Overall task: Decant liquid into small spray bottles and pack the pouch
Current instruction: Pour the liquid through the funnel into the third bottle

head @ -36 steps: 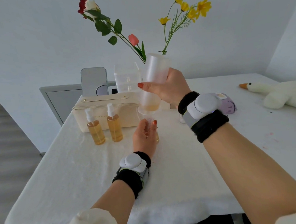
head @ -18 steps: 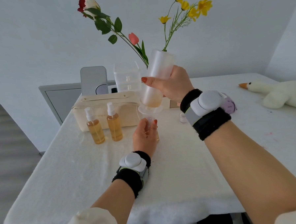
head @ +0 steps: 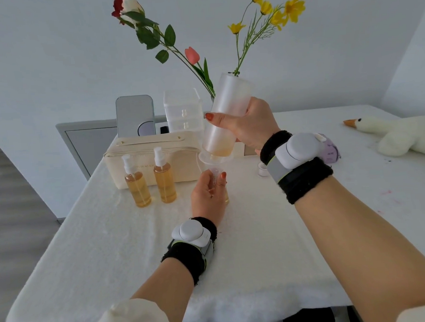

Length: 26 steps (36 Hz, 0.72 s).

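My right hand grips a large frosted bottle, turned mouth down, with a little amber liquid at its lower end. Its mouth rests in a clear funnel. The funnel sits in a small bottle that my left hand wraps around on the table; that bottle is mostly hidden by my fingers. Two small spray bottles full of amber liquid stand to the left. Behind them stands a cream pouch.
A small white cap lies right of the funnel. A mirror, a clear drawer box and a vase of flowers stand at the back. A goose plush lies far right. The table has a white cloth.
My right hand has tilted the large bottle more steeply and brought its mouth down into the funnel. My left hand has stayed on the small bottle.
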{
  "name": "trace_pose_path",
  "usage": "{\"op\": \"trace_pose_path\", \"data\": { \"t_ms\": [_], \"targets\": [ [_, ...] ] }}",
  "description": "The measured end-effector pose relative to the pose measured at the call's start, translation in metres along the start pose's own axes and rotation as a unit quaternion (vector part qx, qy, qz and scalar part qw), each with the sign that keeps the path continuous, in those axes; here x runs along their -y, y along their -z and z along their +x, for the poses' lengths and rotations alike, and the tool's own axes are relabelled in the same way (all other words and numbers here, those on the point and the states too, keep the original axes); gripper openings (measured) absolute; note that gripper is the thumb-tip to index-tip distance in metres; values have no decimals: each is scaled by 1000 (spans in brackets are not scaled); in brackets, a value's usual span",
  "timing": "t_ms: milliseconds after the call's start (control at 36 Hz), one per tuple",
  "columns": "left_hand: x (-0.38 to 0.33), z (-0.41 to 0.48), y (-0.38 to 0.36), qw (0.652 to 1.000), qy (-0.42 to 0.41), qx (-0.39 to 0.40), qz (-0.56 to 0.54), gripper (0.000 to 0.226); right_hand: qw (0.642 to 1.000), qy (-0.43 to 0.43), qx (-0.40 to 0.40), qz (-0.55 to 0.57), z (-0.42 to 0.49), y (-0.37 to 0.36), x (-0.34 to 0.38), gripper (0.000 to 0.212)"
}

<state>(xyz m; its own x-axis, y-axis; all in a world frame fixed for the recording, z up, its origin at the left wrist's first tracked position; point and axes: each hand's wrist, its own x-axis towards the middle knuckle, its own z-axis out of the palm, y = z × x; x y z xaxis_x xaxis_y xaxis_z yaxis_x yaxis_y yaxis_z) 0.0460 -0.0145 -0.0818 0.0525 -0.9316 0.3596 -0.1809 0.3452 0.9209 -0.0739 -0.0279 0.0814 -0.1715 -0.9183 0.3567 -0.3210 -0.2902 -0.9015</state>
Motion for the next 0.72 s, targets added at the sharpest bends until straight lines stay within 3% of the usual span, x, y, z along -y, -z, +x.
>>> {"op": "trace_pose_path", "data": {
  "t_ms": [417, 722],
  "targets": [
    [-2, 0, 0, 1000, 4, 8, -20, 36, 1000, -4, -3, -5, -1, 1, 0, 37],
    [0, 0, -1, 1000, -3, -1, -6, 30, 1000, 4, -14, 4, -2, 1, 4, 37]
  ]
}}
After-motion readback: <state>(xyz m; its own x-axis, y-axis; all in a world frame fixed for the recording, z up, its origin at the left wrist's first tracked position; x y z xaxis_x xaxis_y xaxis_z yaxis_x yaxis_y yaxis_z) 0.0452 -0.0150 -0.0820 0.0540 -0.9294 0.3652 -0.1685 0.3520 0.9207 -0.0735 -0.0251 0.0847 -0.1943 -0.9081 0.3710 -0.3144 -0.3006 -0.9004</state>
